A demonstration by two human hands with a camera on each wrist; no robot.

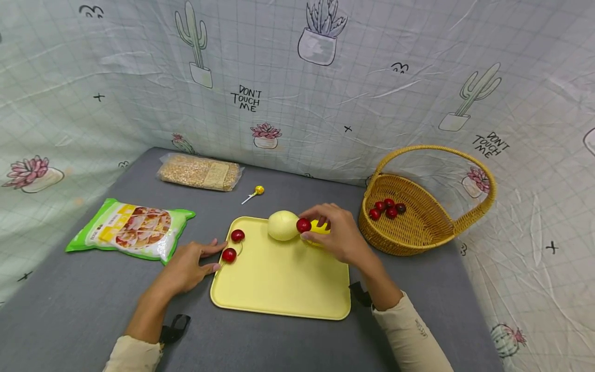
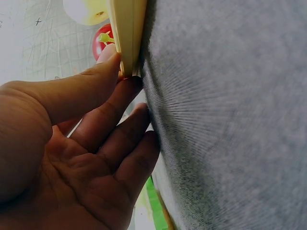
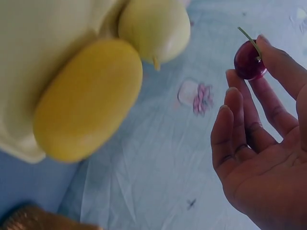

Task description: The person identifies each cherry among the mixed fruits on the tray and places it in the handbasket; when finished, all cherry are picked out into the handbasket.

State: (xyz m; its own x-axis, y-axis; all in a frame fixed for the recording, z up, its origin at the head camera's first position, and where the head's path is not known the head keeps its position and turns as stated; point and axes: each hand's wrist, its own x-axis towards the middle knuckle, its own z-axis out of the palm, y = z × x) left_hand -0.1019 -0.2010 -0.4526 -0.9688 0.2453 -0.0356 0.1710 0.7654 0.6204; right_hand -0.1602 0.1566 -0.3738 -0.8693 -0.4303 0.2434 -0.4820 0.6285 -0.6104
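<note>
My right hand [image 1: 338, 233] pinches a dark red cherry [image 1: 303, 225] between thumb and fingertips, above the far right part of the yellow tray [image 1: 279, 279]. In the right wrist view the cherry [image 3: 250, 60] has a thin green stem. Under that hand lies a smooth yellow oval fruit [image 3: 88, 100], beside a pale round fruit [image 1: 282, 226] with a short stem. My left hand [image 1: 188, 266] touches the tray's left rim, its thumb and index finger spread apart. Close to those fingertips, two cherries with stems, an upper cherry [image 1: 237, 235] and a lower cherry [image 1: 229, 254], lie on the tray.
A wicker basket [image 1: 404, 248] with a tall handle stands right of the tray, several cherries [image 1: 389, 206] inside. A green-edged food bag [image 1: 139, 230] lies left, a clear grain pack [image 1: 200, 171] at the back, a yellow lollipop [image 1: 259, 190] behind the tray. Patterned cloth [image 1: 279, 93] hangs behind.
</note>
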